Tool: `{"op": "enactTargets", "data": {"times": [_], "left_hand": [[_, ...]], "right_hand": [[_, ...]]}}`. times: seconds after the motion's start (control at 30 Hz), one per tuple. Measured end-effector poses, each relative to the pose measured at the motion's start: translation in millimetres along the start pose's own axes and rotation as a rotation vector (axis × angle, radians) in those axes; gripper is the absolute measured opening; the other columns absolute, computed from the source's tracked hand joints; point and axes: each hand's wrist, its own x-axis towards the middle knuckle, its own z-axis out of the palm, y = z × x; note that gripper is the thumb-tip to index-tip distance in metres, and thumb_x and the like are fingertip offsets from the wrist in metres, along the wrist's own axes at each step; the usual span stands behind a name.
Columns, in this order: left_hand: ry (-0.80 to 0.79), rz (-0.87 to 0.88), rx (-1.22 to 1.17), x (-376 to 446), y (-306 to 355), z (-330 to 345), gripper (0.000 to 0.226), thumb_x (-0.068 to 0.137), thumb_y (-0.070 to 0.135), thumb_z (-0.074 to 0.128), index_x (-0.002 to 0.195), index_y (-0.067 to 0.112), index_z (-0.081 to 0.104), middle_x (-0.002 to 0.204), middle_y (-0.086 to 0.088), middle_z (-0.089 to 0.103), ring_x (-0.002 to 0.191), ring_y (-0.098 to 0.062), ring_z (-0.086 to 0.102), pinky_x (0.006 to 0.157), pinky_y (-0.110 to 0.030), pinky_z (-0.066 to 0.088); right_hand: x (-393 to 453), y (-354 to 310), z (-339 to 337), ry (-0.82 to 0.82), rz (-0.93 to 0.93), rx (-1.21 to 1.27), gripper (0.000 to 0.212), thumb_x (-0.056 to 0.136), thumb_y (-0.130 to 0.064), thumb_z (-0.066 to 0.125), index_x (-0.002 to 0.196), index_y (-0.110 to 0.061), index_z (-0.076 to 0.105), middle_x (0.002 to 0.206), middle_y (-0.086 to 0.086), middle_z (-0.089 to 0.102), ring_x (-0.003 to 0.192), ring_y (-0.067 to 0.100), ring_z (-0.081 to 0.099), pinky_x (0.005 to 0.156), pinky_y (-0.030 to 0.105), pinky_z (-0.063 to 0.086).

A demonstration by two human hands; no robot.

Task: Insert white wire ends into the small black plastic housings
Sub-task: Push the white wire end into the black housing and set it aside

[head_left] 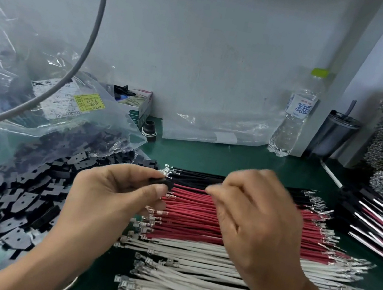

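Observation:
My left hand pinches a small black plastic housing between thumb and forefinger, held above the left ends of the wire rows. My right hand is blurred by motion just right of it, its fingers curled and its thumb and forefinger tips together near the housing; I cannot see anything between them. White wires with metal terminals lie in a row at the near edge of the green mat. A heap of loose black housings spreads out at the left.
Red wires and black wires lie in rows beyond the white ones. A plastic bag of parts sits far left under a hanging grey cable. A water bottle, a tumbler and bundled wire sets stand right.

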Motion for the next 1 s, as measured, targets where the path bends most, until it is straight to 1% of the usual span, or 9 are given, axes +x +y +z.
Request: {"op": "enactTargets", "data": {"times": [0.1,0.17,0.27,0.4,0.5,0.6,0.73,0.9,1.0], "left_hand": [[0.024,-0.054,-0.065,3,-2,-1,0.022,0.068,0.020,0.086,0.090,0.020,0.083,0.082,-0.011,0.080,0.073,-0.027,0.078,0.058,-0.022,0.059],[0.019,-0.076,-0.081,4,-2,-1,0.028,0.063,0.026,0.087,0.090,0.020,0.083,0.084,-0.012,0.080,0.074,-0.027,0.078,0.059,-0.022,0.059],[0.021,-0.091,-0.091,4,-3,-2,0.031,0.061,0.028,0.087,0.091,0.020,0.083,0.084,-0.012,0.080,0.075,-0.027,0.078,0.059,-0.022,0.059],[0.049,-0.097,-0.122,5,-5,-2,0.031,0.061,0.026,0.086,0.090,0.017,0.083,0.083,-0.014,0.079,0.072,-0.027,0.078,0.059,-0.023,0.061],[0.062,-0.095,-0.129,6,-4,-2,0.030,0.061,0.024,0.086,0.090,0.017,0.083,0.082,-0.014,0.079,0.071,-0.027,0.077,0.058,-0.023,0.060],[0.061,-0.103,-0.131,6,-5,-2,0.029,0.061,0.024,0.086,0.089,0.017,0.083,0.082,-0.014,0.079,0.072,-0.027,0.077,0.058,-0.024,0.061],[0.061,-0.110,-0.124,5,-5,-2,0.034,0.059,0.029,0.086,0.091,0.018,0.082,0.084,-0.014,0.079,0.073,-0.027,0.078,0.060,-0.025,0.062],[0.069,-0.103,-0.156,6,-2,-5,0.032,0.064,0.027,0.084,0.096,0.021,0.082,0.088,-0.015,0.079,0.073,-0.030,0.077,0.059,-0.028,0.061],[0.009,-0.135,-0.244,7,1,-7,0.037,0.064,0.026,0.083,0.100,0.017,0.082,0.095,-0.018,0.078,0.071,-0.028,0.076,0.058,-0.026,0.060]], "right_hand": [[-8,-10,10,-0.306,0.016,0.077,0.008,0.091,-0.017,0.072,0.099,-0.019,0.075,0.090,-0.007,0.063,0.082,0.016,0.054,0.064,0.036,0.050],[-9,-12,16,-0.402,0.092,0.134,0.014,0.090,-0.023,0.075,0.104,-0.024,0.076,0.091,-0.012,0.062,0.086,0.013,0.054,0.069,0.034,0.051],[-8,-11,20,-0.405,0.169,0.195,0.010,0.086,-0.025,0.080,0.096,-0.027,0.078,0.085,-0.015,0.058,0.082,0.008,0.052,0.067,0.027,0.049],[-7,-12,18,-0.420,0.182,0.193,0.008,0.085,-0.023,0.079,0.087,-0.028,0.073,0.085,-0.018,0.058,0.082,0.004,0.049,0.066,0.020,0.043],[-8,-11,16,-0.416,0.183,0.182,0.009,0.089,-0.021,0.074,0.088,-0.029,0.069,0.087,-0.018,0.060,0.082,0.004,0.051,0.066,0.023,0.046],[-6,-14,15,-0.411,0.183,0.215,0.007,0.087,-0.028,0.077,0.091,-0.030,0.072,0.088,-0.018,0.061,0.084,0.005,0.050,0.067,0.021,0.046],[-4,-20,18,-0.433,0.161,0.172,0.006,0.088,-0.028,0.076,0.085,-0.028,0.071,0.085,-0.016,0.057,0.082,0.007,0.047,0.065,0.025,0.046],[-5,-13,13,-0.329,0.227,0.237,0.007,0.099,-0.026,0.060,0.095,-0.025,0.066,0.091,-0.016,0.061,0.086,0.006,0.055,0.071,0.026,0.050],[-3,-13,10,-0.273,0.284,0.408,0.024,0.102,-0.028,0.049,0.110,-0.023,0.071,0.099,-0.014,0.062,0.096,0.005,0.061,0.081,0.024,0.051]]}}
